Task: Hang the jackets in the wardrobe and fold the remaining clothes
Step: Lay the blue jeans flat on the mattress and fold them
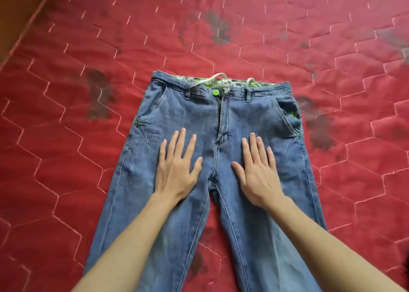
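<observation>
Jeans (194, 114) laid out flat, front side up, on the red quilt (309, 37), and both hands rest on them. The left hand (176, 170) lies palm down on the left leg and the right hand (260, 172) on the right leg. The fingers (182, 141) are straight and spread, pressing denim and gripping nothing. The zip (222, 119) runs up between the two sets of fingers, and the thumbs angle in toward the crotch seam. Just beyond the fingers are the green button (215, 92) and the waistband (267, 88), with a pale drawstring (218, 76) looping out of it. Outside the little fingers there's a pocket (152, 106) on each hip. The legs run back under the forearms and off the bottom edge. All around is quilt stitched in hexagons, with dark blotches (218, 28) beyond the waistband and off to both sides.
</observation>
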A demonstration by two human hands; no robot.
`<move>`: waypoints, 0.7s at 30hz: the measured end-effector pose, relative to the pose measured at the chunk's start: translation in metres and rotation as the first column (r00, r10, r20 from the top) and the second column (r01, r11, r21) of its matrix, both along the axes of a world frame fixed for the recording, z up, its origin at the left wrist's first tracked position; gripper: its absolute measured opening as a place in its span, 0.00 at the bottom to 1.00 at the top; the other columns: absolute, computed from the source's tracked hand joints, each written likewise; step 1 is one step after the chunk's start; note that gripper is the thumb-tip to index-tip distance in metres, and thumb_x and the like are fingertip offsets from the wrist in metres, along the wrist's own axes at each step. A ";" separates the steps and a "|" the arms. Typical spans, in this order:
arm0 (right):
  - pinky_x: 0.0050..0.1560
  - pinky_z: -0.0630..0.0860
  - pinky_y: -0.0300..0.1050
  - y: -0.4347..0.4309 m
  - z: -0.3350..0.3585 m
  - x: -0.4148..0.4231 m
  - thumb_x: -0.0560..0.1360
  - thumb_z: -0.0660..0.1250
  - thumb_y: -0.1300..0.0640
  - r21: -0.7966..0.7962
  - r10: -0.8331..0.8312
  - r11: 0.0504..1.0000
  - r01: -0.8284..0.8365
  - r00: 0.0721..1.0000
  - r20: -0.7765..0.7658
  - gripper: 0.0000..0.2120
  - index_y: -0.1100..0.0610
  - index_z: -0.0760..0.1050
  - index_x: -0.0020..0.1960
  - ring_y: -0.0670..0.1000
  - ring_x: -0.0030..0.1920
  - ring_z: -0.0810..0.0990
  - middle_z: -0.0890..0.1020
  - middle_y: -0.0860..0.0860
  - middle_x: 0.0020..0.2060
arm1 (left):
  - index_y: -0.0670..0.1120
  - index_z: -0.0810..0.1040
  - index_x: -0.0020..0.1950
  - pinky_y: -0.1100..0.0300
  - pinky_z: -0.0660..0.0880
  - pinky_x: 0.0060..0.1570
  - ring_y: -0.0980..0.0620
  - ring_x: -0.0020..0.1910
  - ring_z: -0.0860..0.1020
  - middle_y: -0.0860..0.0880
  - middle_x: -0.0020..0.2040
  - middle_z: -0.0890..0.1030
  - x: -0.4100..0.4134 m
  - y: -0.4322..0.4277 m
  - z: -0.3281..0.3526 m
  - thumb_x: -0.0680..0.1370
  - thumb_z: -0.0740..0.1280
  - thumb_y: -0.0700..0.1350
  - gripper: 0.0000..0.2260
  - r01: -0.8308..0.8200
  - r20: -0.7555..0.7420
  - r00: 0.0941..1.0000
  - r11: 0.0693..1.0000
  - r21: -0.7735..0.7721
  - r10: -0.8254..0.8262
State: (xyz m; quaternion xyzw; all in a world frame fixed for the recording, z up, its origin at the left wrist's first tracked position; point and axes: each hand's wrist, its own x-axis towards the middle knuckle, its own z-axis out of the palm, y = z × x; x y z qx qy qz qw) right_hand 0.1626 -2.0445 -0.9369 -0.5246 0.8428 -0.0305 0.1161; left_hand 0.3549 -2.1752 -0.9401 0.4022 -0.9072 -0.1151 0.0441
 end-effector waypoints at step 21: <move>0.75 0.55 0.57 0.402 0.023 0.207 0.81 0.51 0.46 0.065 -0.169 0.984 0.165 0.984 0.059 0.30 0.58 0.58 0.79 0.59 0.79 0.56 0.56 0.60 0.80 | 0.40 0.59 0.80 0.41 0.60 0.75 0.43 0.79 0.57 0.40 0.81 0.56 0.266 0.375 0.022 0.82 0.52 0.49 0.27 -0.161 0.229 0.961 0.987 0.008 0.155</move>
